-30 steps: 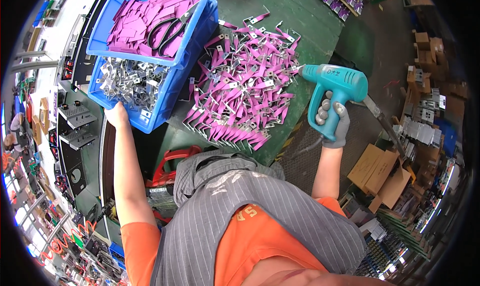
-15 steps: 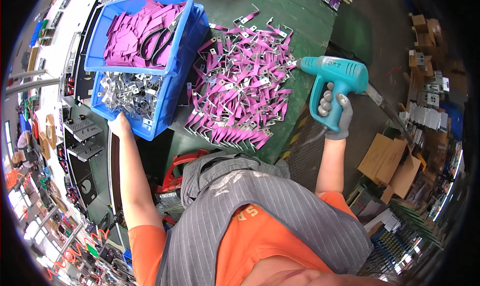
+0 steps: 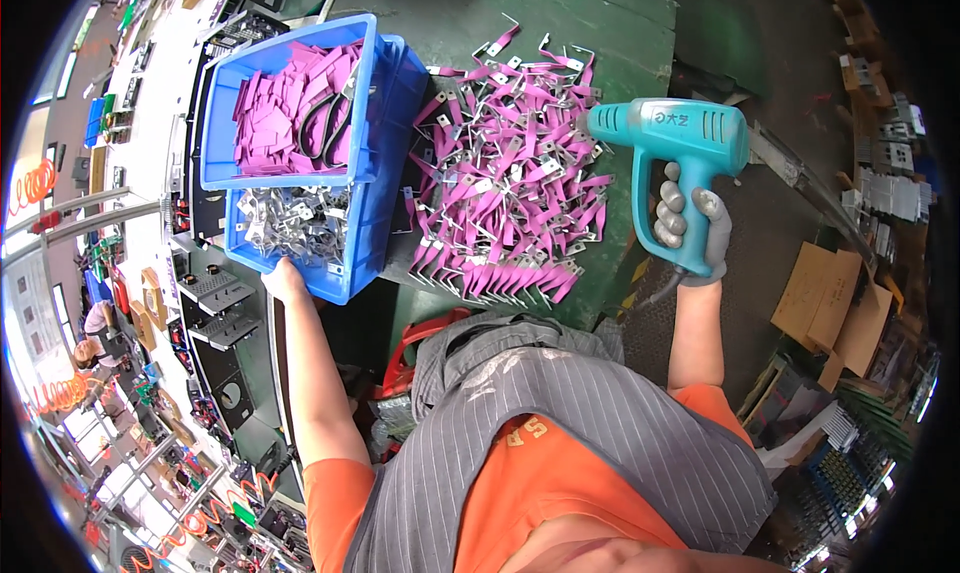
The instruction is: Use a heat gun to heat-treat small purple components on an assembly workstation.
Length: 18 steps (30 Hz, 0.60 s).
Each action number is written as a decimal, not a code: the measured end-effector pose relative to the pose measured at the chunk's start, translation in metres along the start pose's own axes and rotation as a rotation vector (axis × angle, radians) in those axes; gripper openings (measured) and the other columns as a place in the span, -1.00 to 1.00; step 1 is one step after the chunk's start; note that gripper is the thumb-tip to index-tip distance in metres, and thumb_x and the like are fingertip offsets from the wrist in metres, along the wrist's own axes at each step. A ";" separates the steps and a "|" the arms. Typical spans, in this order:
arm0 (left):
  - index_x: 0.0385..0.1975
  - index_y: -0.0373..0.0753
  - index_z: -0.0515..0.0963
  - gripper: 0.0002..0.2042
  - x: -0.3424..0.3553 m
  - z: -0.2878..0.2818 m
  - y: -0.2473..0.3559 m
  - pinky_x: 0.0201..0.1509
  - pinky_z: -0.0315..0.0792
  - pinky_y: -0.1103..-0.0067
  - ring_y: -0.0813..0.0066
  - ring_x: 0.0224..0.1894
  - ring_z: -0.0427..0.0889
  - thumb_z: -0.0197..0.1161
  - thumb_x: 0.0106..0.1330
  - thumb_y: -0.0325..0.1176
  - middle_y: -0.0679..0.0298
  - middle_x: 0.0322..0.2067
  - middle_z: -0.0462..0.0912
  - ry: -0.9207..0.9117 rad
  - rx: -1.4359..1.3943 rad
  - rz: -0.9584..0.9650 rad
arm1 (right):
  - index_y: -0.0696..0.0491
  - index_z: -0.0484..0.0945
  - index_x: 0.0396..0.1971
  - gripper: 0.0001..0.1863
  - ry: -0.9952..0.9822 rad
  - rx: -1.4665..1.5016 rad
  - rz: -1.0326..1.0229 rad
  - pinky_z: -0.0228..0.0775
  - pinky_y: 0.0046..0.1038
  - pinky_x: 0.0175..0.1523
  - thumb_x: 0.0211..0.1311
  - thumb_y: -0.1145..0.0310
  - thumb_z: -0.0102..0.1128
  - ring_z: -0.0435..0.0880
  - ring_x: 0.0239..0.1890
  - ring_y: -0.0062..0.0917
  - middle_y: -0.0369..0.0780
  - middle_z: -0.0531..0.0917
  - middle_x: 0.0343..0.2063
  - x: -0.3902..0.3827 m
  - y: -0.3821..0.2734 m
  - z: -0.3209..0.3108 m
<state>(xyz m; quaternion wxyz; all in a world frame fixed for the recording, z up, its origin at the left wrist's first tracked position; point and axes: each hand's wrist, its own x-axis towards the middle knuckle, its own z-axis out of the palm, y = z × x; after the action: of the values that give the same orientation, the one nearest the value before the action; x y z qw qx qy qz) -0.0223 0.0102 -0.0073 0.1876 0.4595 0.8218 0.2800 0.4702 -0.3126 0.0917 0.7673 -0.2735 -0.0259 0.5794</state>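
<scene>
My gloved right hand is wrapped round the handle of a teal heat gun. Its nozzle points left, at the right edge of a heap of metal brackets with purple sleeves on the green table. A row of these brackets lies lined up along the heap's near side. At the near rim of a lower blue bin, my bare left hand is closed on the edge, its fingers partly hidden. Bare metal brackets fill this bin. Above it sits another blue bin with flat purple sleeves and black-handled scissors.
The green table ends just left of the heat gun's body. Cardboard boxes stand on the right. Perforated black metal panels lie left of my left arm. A red seat frame is close to my lap.
The whole view has shifted, so bins, heap and arms appear further right and a little lower. The heat gun's nozzle has come slightly left, closer over the heap's edge. Both hands keep their hold.
</scene>
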 end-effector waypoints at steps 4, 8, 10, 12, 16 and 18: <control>-0.35 -0.44 0.53 -0.68 -0.001 0.000 0.000 -0.13 0.41 0.40 0.14 -0.32 0.59 0.13 -0.16 -0.42 0.00 -0.38 0.61 0.043 0.009 0.014 | 0.21 0.27 -0.02 -0.54 -0.014 -0.012 -0.057 0.36 -0.61 -0.56 0.10 0.32 0.07 0.40 -0.57 -0.65 -0.27 0.39 -0.48 0.013 0.002 0.005; -0.38 -0.45 0.53 -0.69 0.000 -0.003 -0.002 -0.15 0.41 0.39 0.12 -0.34 0.59 0.11 -0.17 -0.41 -0.03 -0.40 0.60 0.054 0.054 0.027 | 0.20 0.26 -0.04 -0.55 -0.081 0.028 -0.037 0.35 -0.62 -0.55 0.10 0.32 0.07 0.40 -0.57 -0.65 -0.27 0.40 -0.47 0.028 0.001 0.010; -0.38 -0.45 0.53 -0.69 -0.003 -0.003 0.002 -0.15 0.41 0.39 0.12 -0.34 0.60 0.10 -0.17 -0.42 -0.03 -0.40 0.61 0.036 0.044 0.039 | 0.20 0.25 -0.04 -0.55 -0.095 0.036 -0.025 0.35 -0.62 -0.55 0.10 0.32 0.07 0.40 -0.57 -0.65 -0.26 0.40 -0.47 0.035 0.001 0.013; -0.37 -0.44 0.53 -0.69 -0.004 -0.003 0.002 -0.15 0.41 0.39 0.13 -0.34 0.60 0.10 -0.17 -0.43 -0.03 -0.40 0.61 0.024 0.035 0.047 | 0.20 0.26 -0.04 -0.55 -0.103 0.016 -0.006 0.35 -0.62 -0.55 0.10 0.33 0.07 0.40 -0.56 -0.64 -0.26 0.41 -0.46 0.043 0.003 0.016; -0.36 -0.45 0.52 -0.69 -0.007 -0.002 0.004 -0.14 0.41 0.40 0.13 -0.33 0.60 0.09 -0.16 -0.44 -0.02 -0.39 0.61 0.049 -0.039 0.045 | 0.19 0.27 -0.04 -0.56 -0.095 -0.023 0.010 0.35 -0.62 -0.55 0.09 0.34 0.07 0.41 -0.56 -0.64 -0.26 0.41 -0.46 0.052 0.004 0.022; -0.35 -0.45 0.51 -0.69 -0.008 -0.002 0.005 -0.14 0.41 0.40 0.14 -0.33 0.60 0.10 -0.16 -0.45 -0.01 -0.39 0.61 0.056 -0.017 0.047 | 0.19 0.27 -0.04 -0.56 -0.093 -0.031 0.010 0.35 -0.62 -0.55 0.09 0.34 0.07 0.41 -0.56 -0.64 -0.26 0.41 -0.46 0.056 0.003 0.024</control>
<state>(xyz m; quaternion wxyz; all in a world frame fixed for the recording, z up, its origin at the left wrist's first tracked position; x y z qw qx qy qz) -0.0161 0.0047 -0.0025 0.1618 0.4689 0.8133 0.3041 0.4773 -0.2519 0.0956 0.7580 -0.2586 -0.0691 0.5948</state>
